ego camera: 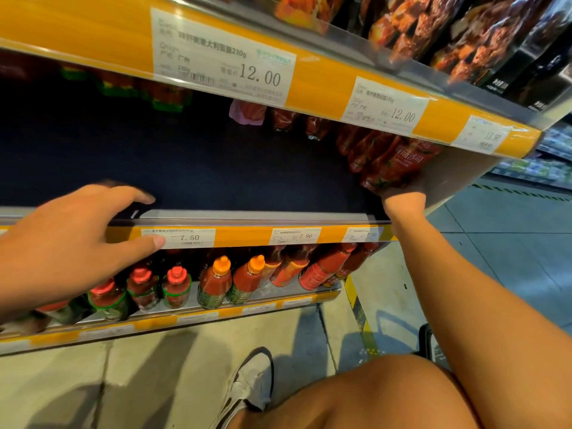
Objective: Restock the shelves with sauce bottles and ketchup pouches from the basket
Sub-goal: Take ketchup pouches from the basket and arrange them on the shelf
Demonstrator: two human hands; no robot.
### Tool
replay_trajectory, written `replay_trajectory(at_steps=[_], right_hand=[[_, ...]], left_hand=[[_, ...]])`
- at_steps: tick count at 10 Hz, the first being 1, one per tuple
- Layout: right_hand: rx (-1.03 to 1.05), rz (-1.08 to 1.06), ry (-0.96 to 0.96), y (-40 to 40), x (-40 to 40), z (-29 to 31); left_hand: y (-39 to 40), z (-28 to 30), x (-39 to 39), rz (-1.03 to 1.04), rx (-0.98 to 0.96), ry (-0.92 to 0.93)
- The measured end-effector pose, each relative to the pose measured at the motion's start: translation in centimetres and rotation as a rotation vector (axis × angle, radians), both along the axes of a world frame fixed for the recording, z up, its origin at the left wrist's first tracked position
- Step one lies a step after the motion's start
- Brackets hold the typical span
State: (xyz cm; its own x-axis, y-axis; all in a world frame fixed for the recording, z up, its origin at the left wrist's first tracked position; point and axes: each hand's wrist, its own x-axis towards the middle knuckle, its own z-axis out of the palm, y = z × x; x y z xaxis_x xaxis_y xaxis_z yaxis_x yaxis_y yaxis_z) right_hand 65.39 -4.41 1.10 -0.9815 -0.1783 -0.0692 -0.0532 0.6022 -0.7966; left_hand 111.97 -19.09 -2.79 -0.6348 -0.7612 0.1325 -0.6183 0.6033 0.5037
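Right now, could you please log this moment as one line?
right hand: holds ketchup pouches at middle shelf | left hand: open, on shelf edge

My right hand (402, 201) holds a red ketchup pouch (399, 165) at the right end of the dark middle shelf (247, 168), while my left hand (71, 243) rests open-fingered on its yellow price rail (241, 238).

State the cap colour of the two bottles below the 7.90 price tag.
Orange, on both bottles, seen in the head view.

pouches (399, 162) red | bottle caps (222, 264) orange | shelf strip (325, 85) yellow | shoe (247, 385) white
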Motion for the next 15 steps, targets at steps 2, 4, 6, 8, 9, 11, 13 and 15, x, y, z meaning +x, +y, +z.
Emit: replay_trajectory(at_steps=[2, 4, 6, 8, 9, 11, 13, 15], right_hand=[[0.053, 0.003, 0.137, 1.1, 1.1, 0.6], [0.122, 0.032, 0.211, 2.8, 4.9, 2.2], [0.147, 0.569, 0.209, 1.6, 13.9, 4.0], [0.171, 1.135, 0.202, 0.0, 27.2, 5.5], [0.126, 1.297, 0.238, -0.2, 34.7, 5.9], [-0.094, 1.529, 0.130, 0.4, 50.6, 7.8], [-0.107, 1.876, 0.131, 0.7, 65.5, 9.1], [0.210, 2.107, 0.172, 1.3, 77.8, 5.4]], left_hand=[[0.7, 2.4, 0.2, -0.015, 0.067, -0.130], [1.8, 4.2, 1.4, -0.046, 0.138, -0.096], [3.3, 6.4, 5.1, 0.001, 0.221, 0.012], [5.3, 9.8, 12.3, 0.036, 0.365, 0.087], [7.0, 10.4, 17.7, 0.147, 0.392, 0.277], [13.5, 9.2, 32.8, 0.571, 0.226, 0.667], [23.0, 2.4, 48.8, 1.100, 0.277, 0.740], [30.2, -2.5, 57.7, 1.447, 0.357, 0.691]])
